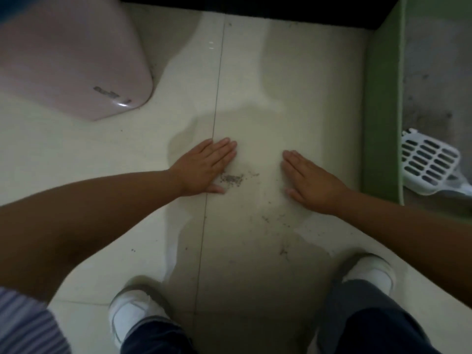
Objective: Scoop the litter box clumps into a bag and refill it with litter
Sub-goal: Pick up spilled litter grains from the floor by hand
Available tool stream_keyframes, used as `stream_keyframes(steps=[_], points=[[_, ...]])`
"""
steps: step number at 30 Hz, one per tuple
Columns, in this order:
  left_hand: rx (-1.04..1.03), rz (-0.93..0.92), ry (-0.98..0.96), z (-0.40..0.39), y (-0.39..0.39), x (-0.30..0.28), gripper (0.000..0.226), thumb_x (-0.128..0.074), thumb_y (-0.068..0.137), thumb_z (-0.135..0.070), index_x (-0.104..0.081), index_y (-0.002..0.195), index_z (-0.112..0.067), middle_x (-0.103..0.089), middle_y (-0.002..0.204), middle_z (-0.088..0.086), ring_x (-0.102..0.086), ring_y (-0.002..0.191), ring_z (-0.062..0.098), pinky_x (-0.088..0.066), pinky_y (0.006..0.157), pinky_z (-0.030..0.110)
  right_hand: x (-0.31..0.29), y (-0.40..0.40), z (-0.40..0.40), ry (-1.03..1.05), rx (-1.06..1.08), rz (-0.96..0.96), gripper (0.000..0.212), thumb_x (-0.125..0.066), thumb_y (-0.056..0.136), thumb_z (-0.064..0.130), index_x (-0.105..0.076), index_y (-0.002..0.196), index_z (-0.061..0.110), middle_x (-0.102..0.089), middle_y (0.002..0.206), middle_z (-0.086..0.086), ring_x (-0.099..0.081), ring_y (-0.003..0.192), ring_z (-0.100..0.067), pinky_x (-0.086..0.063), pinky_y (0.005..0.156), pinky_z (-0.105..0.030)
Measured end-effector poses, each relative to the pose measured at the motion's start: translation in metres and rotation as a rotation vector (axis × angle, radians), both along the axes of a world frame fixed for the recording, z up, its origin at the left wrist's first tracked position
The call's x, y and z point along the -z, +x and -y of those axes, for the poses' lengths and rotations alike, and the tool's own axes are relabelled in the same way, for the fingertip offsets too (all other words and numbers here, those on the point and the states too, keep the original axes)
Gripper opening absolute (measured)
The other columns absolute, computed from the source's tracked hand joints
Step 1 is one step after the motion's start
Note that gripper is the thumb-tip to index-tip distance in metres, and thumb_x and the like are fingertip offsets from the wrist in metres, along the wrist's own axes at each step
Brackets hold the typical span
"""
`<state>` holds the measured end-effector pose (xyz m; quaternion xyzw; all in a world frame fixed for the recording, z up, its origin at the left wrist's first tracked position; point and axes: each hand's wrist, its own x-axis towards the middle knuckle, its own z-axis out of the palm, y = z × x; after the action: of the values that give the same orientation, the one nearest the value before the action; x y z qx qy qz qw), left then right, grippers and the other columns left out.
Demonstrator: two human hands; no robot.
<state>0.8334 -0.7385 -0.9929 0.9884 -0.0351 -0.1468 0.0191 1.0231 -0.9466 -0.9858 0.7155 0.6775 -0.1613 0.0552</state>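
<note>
Here, the left hand (204, 167) and right hand (310, 180) lie flat with straight fingers on the floor (255, 72) flanking spilled litter (231, 178), while the scoop (429, 162) rests in the green litter box (381, 111) at right.

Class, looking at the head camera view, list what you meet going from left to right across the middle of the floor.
Pink container → left hand → spilled litter grains → right hand → green litter box wall → white slotted scoop.
</note>
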Motion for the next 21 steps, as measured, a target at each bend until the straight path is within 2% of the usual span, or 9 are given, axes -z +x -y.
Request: stream_keyframes(steps=[2, 4, 6, 8, 10, 11, 13, 16, 21], points=[[0.033, 0.013, 0.002, -0.003, -0.003, 0.000, 0.081, -0.025, 0.078, -0.062, -0.039, 0.126, 0.002, -0.060, 0.124, 0.019, -0.061, 0.111, 0.033, -0.021, 0.106, 0.033, -0.008, -0.010, 0.004, 0.006, 0.066, -0.008, 0.089, 0.003, 0.095, 0.049, -0.053, 0.119, -0.016, -0.054, 0.125, -0.034, -0.054, 0.114, -0.046, -0.041, 0.093, -0.048], [0.058, 0.040, 0.012, -0.005, -0.014, 0.002, 0.083, -0.012, 0.090, -0.061, -0.046, 0.126, 0.006, -0.059, 0.125, 0.021, -0.060, 0.112, 0.034, -0.005, 0.113, 0.029, -0.013, -0.022, 0.009, -0.064, 0.207, -0.116, 0.100, 0.010, 0.082, 0.065, -0.025, 0.141, -0.008, -0.023, 0.150, -0.026, -0.021, 0.140, -0.038, -0.010, 0.111, -0.034], [0.037, 0.065, 0.004, -0.002, -0.027, 0.006, 0.089, -0.002, 0.093, -0.058, -0.053, 0.124, 0.008, -0.058, 0.126, 0.022, -0.059, 0.113, 0.035, 0.002, 0.114, 0.027, -0.011, -0.040, 0.010, -0.131, 0.301, -0.175, 0.109, 0.017, 0.069, 0.073, -0.006, 0.146, -0.001, -0.001, 0.156, -0.017, 0.007, 0.144, -0.024, 0.007, 0.109, -0.026], [-0.015, 0.065, 0.002, 0.002, -0.038, 0.010, 0.089, -0.001, 0.094, -0.057, -0.054, 0.122, 0.009, -0.058, 0.125, 0.023, -0.058, 0.113, 0.036, 0.001, 0.114, 0.028, -0.002, -0.063, 0.004, -0.055, 0.430, -0.219, 0.112, 0.021, 0.072, 0.072, -0.017, 0.143, -0.006, -0.012, 0.153, -0.024, -0.001, 0.141, -0.028, 0.001, 0.111, -0.033], [-0.077, 0.072, 0.025, -0.001, -0.044, 0.013, 0.086, -0.002, 0.095, -0.054, -0.052, 0.123, 0.009, -0.058, 0.125, 0.024, -0.058, 0.114, 0.037, 0.000, 0.114, 0.029, 0.005, -0.083, -0.007, 0.035, 0.511, -0.158, 0.097, 0.007, 0.087, 0.062, -0.033, 0.135, -0.013, -0.029, 0.144, -0.031, -0.018, 0.136, -0.039, -0.011, 0.108, -0.045], [-0.114, 0.080, 0.029, -0.003, -0.048, 0.013, 0.083, -0.002, 0.095, -0.053, -0.048, 0.126, 0.008, -0.057, 0.126, 0.024, -0.057, 0.114, 0.037, 0.000, 0.114, 0.029, 0.008, -0.091, -0.011, 0.019, 0.538, -0.155, 0.090, -0.001, 0.090, 0.058, -0.032, 0.136, -0.012, -0.027, 0.145, -0.031, -0.014, 0.136, -0.037, -0.010, 0.110, -0.043], [-0.178, 0.091, 0.019, -0.006, -0.054, 0.011, 0.074, -0.002, 0.096, -0.052, -0.037, 0.129, 0.005, -0.056, 0.128, 0.024, -0.056, 0.116, 0.036, 0.002, 0.115, 0.027, 0.007, -0.102, -0.020, -0.038, 0.452, -0.134, 0.083, -0.009, 0.087, 0.052, -0.026, 0.140, -0.010, -0.021, 0.149, -0.027, -0.007, 0.138, -0.032, -0.001, 0.114, -0.036], [-0.218, 0.102, -0.010, -0.003, -0.062, 0.011, 0.069, -0.001, 0.096, -0.049, -0.034, 0.129, 0.003, -0.056, 0.128, 0.024, -0.053, 0.120, 0.033, 0.004, 0.115, 0.027, 0.004, -0.104, -0.032, -0.045, 0.399, -0.207, 0.072, -0.009, 0.096, 0.043, -0.047, 0.126, -0.009, -0.051, 0.131, -0.028, -0.048, 0.123, -0.038, -0.029, 0.109, -0.038], [-0.205, 0.106, -0.076, 0.003, -0.068, 0.012, 0.064, -0.001, 0.097, -0.044, -0.034, 0.129, 0.000, -0.058, 0.127, 0.020, -0.054, 0.120, 0.031, -0.001, 0.113, 0.028, 0.009, -0.093, -0.046, 0.028, 0.108, -0.148, 0.062, -0.027, 0.091, 0.040, -0.051, 0.123, -0.007, -0.057, 0.127, -0.025, -0.056, 0.117, -0.035, -0.046, 0.092, -0.045]])
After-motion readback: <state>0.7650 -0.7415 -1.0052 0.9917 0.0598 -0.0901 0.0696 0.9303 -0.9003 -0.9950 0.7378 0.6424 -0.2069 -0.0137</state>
